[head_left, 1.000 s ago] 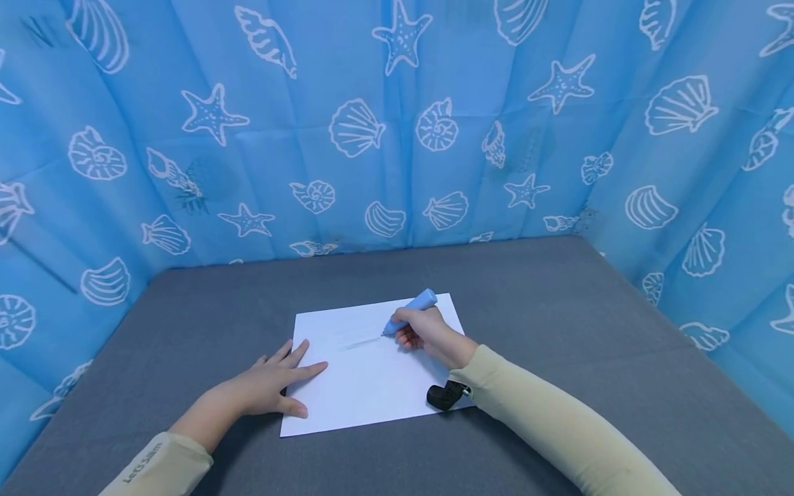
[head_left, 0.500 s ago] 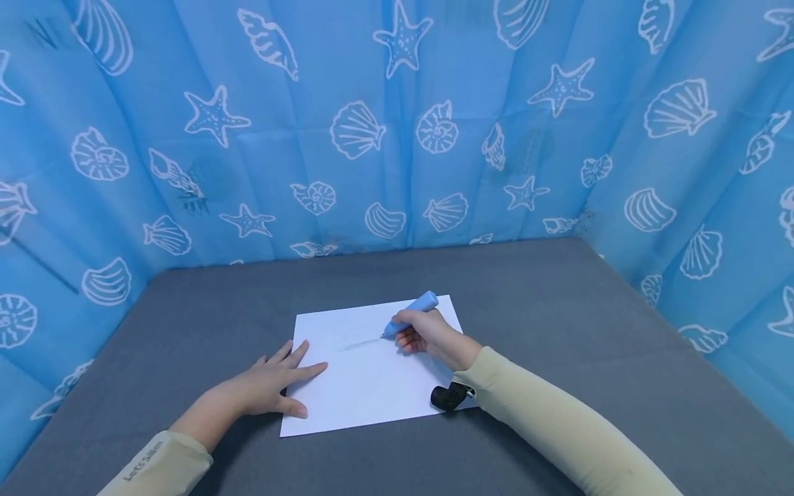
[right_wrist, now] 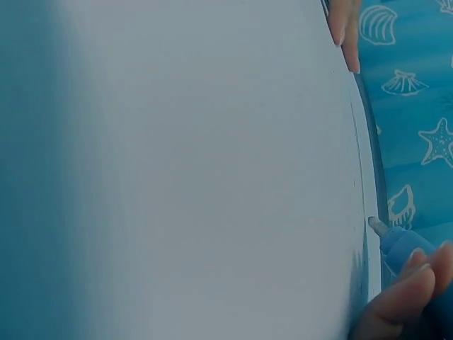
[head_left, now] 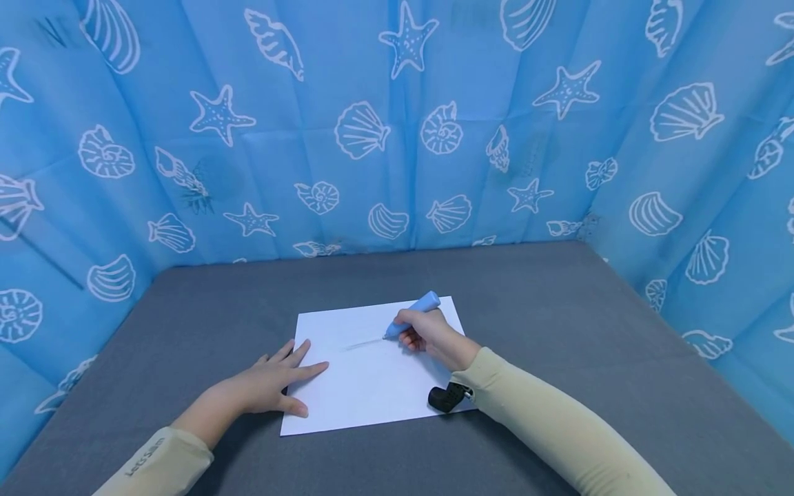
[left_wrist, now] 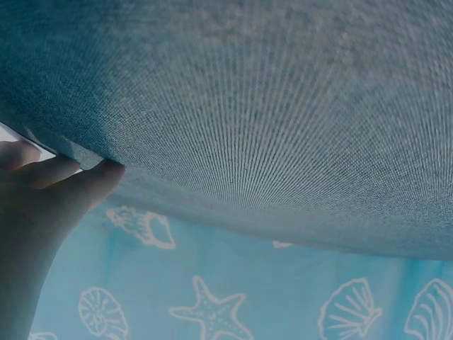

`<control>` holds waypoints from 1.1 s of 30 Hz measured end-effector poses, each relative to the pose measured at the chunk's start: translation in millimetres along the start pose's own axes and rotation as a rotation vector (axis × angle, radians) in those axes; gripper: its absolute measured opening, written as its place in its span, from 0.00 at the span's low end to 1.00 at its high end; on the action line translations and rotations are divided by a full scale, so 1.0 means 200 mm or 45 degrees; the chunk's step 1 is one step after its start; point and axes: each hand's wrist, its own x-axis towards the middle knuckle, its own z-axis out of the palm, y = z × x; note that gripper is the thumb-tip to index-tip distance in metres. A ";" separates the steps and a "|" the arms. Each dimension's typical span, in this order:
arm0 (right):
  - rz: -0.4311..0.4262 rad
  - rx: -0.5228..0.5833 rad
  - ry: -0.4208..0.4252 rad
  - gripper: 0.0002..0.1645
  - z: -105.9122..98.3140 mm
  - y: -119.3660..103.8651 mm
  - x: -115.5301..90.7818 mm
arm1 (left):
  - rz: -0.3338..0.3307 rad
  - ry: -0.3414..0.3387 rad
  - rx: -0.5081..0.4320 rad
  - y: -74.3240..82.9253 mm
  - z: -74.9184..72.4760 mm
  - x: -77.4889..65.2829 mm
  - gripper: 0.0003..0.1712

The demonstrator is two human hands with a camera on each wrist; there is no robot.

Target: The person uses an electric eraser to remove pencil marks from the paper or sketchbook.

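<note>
And my right hand (head_left: 429,330) pinches the blue pen (head_left: 424,304) at one o'clock on the white paper (head_left: 366,389), left hand (head_left: 273,383) spread at nine, faint strokes (head_left: 364,344) already down near eleven, most of it unmarked

Blue curtain (head_left: 279,162) hanging in folds at the back and both sides, white outlines of starfish (head_left: 408,39), scallop shells (head_left: 362,129) and spiral shells (head_left: 442,129) across it, gray fabric-topped bench (head_left: 546,317) in front, soft even light

The head view is bright, with soft shadows on the table (head_left: 248,296). The left wrist view is dim, so the left hand (left_wrist: 42,198) looks dark. The right wrist view makes the paper (right_wrist: 212,170) look bent and hazy.
</note>
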 end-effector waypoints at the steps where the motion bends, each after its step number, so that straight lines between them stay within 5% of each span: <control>1: 0.000 0.001 0.004 0.09 0.00 0.00 0.00 | 0.004 0.002 0.002 0.00 0.00 0.00 0.48; 33: -0.005 -0.003 -0.143 0.12 0.00 0.00 -0.03 | 0.014 0.018 -0.007 0.01 0.00 -0.02 0.48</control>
